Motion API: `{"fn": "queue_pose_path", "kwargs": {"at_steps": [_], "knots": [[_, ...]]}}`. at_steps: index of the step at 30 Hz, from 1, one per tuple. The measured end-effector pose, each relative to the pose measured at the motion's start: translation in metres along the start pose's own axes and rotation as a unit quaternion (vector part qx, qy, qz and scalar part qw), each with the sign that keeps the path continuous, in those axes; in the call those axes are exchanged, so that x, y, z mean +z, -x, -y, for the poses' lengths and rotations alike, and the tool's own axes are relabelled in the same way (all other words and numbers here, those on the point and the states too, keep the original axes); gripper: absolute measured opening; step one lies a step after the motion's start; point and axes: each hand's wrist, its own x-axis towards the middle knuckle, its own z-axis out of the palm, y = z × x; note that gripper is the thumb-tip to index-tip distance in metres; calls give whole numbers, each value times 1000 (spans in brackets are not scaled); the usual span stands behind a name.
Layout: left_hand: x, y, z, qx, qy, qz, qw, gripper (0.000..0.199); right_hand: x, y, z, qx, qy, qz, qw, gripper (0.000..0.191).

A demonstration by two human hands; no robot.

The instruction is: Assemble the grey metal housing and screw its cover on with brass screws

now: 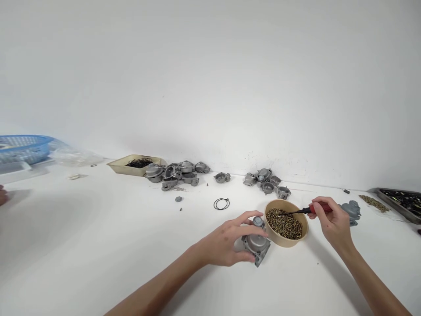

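Observation:
My left hand (226, 241) is wrapped round a grey cast-metal housing (257, 244) on the white table, its thumb at the near side and its fingers over the top. Just right of it stands a round tan bowl (285, 242) filled with small brass-coloured screws (284, 226). In my right hand (332, 224) is a screwdriver (315, 209) with a red and black handle. Its dark shaft slants left into the bowl, and the tip meets the screws.
Grey housings (173, 173) are heaped at the back left, with more housings (265, 179) behind the bowl. Black rubber rings (221, 203) lie mid-table. A cream tray (120, 167) and blue basket (29, 151) stand left, a dark tray (397, 210) right. Another person's fingers (2, 195) show far left.

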Motion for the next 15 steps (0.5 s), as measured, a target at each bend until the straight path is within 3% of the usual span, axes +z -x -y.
{"fn": "queue_pose_path", "kwargs": {"at_steps": [5,10,15], "knots": [[12,-1,-4,-25,19,-27,999,60,0,-1,4,3,-15,-22,1000,22],[23,-2,-9,-71,36,-50,996,46,-3,-4,6,16,-35,-36,999,23],[16,-1,-11,-45,61,-44,996,40,-9,-8,1,26,-76,-39,996,22]]}}
